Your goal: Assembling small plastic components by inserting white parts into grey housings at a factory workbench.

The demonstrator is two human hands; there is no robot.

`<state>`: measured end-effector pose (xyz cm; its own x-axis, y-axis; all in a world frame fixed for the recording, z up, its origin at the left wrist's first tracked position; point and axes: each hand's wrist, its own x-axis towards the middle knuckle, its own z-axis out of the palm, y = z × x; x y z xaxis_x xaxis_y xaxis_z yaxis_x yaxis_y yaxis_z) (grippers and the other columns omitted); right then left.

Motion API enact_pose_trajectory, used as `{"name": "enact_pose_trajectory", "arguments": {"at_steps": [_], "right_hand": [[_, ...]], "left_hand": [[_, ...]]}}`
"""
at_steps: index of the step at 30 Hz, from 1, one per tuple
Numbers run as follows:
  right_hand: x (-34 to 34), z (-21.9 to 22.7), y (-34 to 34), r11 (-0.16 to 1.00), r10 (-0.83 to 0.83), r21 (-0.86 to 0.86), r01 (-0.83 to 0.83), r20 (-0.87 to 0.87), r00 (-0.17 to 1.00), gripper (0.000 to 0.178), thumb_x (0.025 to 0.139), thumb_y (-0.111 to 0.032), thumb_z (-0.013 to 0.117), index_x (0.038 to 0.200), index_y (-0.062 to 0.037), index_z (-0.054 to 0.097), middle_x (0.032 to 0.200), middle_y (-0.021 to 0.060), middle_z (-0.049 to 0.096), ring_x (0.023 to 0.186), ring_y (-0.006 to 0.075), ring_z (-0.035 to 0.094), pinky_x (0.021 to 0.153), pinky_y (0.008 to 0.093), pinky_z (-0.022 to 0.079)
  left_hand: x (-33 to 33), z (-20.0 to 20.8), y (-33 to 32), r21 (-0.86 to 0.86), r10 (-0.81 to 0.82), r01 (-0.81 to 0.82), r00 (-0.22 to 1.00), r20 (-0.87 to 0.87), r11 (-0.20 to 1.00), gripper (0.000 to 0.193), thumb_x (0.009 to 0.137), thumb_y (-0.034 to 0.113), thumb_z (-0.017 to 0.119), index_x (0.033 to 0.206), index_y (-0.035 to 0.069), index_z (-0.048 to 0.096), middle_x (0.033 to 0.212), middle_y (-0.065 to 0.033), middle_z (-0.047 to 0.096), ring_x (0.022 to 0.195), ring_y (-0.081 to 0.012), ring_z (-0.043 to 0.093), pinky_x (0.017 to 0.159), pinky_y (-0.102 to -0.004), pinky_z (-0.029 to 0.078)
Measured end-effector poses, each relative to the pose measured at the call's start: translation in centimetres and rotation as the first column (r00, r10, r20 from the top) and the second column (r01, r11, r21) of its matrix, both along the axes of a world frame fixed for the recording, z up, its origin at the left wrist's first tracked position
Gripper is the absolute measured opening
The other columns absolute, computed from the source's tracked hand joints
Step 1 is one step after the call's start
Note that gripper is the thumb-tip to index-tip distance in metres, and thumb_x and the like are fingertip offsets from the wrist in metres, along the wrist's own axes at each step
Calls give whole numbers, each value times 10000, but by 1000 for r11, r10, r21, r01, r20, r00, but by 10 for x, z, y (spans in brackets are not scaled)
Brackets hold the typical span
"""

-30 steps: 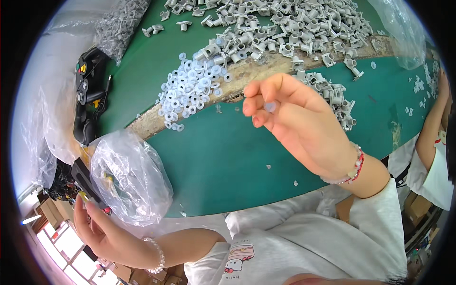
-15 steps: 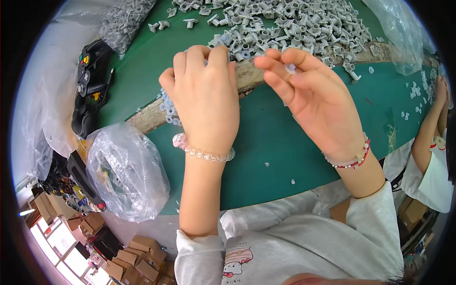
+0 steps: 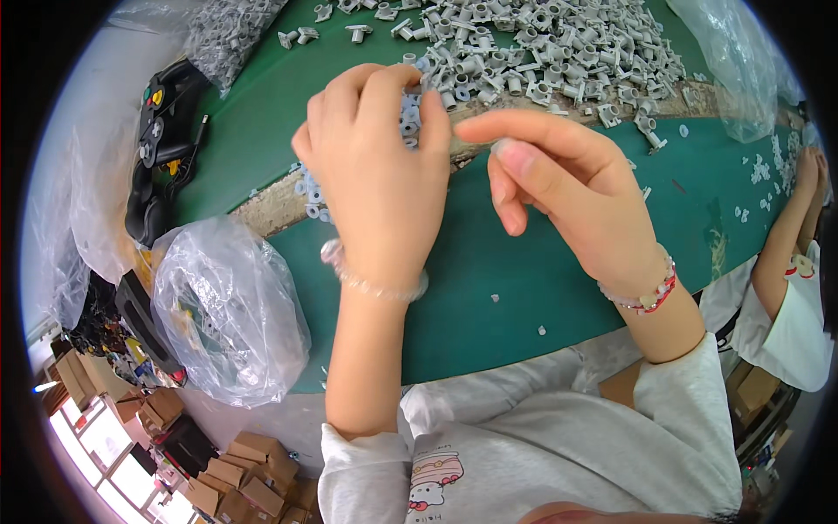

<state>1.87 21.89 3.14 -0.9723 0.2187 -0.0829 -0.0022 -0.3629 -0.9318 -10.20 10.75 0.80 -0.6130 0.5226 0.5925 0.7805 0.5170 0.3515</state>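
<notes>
Over the near edge of the heap of grey plastic fittings (image 3: 559, 52) is my left hand (image 3: 375, 166), knuckles up, with curled fingers. Its thumb and index finger come together at a small bluish-grey piece that I cannot make out. Pale blue translucent washers (image 3: 312, 199) lie beside and beneath this hand, along a worn strip (image 3: 271, 203). My right hand (image 3: 572, 192) hovers over the green table to the right. Its index finger points left, the thumb bends in beneath it, and the other fingers curl. Whatever sits between thumb and fingers is hidden.
A clear plastic bag (image 3: 231, 314) lies at the left table edge. Behind it is a black game controller (image 3: 166, 109). A bag of grey fittings (image 3: 231, 39) stands far left; another clear bag (image 3: 729, 70) lies far right. Another person's arm (image 3: 777, 244) shows at the right.
My right hand has turned and its fingers have drawn in, hiding the small translucent piece seen between them before. My left hand's thumb has swung out, uncovering more washers.
</notes>
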Motion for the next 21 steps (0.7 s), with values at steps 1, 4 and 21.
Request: {"name": "enact_pose_trajectory", "arguments": {"at_steps": [1, 4, 21], "right_hand": [[0, 0, -1, 1000, 8, 17, -8, -2, 1000, 270, 961, -104, 463, 1173, 5, 590, 843, 44, 596, 710, 106, 565, 669, 236, 470], [-1, 4, -6, 997, -42, 66, 43, -28, 999, 277, 958, -102, 464, 1179, 14, 584, 873, 57, 606, 708, 109, 566, 674, 232, 472], [-2, -8, -2, 585, 35, 746, 318, -415, 909, 308, 675, 139, 694, 940, -12, 653, 952, 140, 637, 770, 188, 625, 634, 255, 500]], "left_hand": [[4, 6, -5, 107, -75, 52, 973, 220, 993, 179, 757, 117, 698, 917, 62, 639, 933, -68, 610, 857, -231, 573, 778, -345, 413], [21, 20, -26, 473, -403, 47, 603, 689, 880, 232, 791, 28, 692, 1012, 15, 619, 941, -57, 634, 829, -139, 605, 728, -267, 478], [42, -11, -53, 788, -839, -318, -44, 542, 526, 299, 746, -76, 705, 1004, -5, 571, 1061, -134, 615, 913, -172, 620, 781, -284, 519]]}}
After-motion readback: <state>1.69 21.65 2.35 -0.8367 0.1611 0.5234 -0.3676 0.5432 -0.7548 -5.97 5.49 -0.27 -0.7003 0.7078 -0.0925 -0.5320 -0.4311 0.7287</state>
